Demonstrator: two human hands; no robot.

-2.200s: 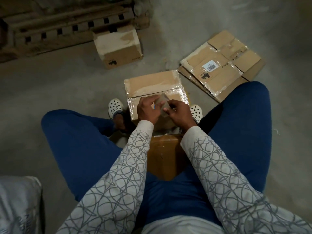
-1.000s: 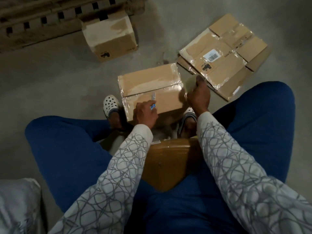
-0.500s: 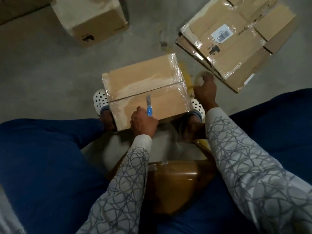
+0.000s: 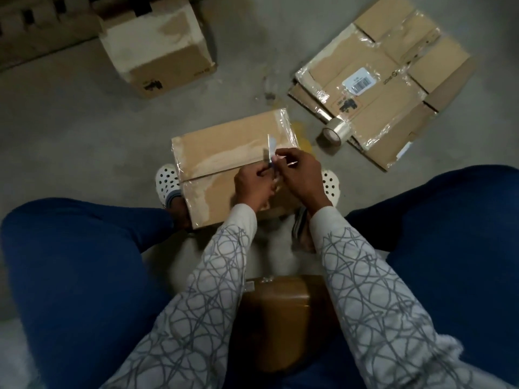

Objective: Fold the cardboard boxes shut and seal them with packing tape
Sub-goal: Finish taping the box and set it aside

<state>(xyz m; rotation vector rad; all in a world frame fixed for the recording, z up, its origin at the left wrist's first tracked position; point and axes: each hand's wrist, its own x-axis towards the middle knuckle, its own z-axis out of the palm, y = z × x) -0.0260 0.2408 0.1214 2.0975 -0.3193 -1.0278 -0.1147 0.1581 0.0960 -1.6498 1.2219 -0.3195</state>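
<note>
Gripping a small utility knife (image 4: pixel 271 148) blade-up, the left hand (image 4: pixel 252 186) curls round its handle above the near right part of the taped cardboard box (image 4: pixel 224 144), which sits on the concrete floor (image 4: pixel 70 136) between the person's shoes. The right hand (image 4: pixel 302 178) pinches the knife just below its blade. The tape roll (image 4: pixel 335 133) lies on the floor right of the box, touching a stack of flattened cartons (image 4: pixel 379 88). Another closed box (image 4: pixel 157 49) stands far left.

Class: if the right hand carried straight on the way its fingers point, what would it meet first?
Probably the cutter held in the left hand. The right hand has its fingers seemingly at it, above the taped box.
</note>
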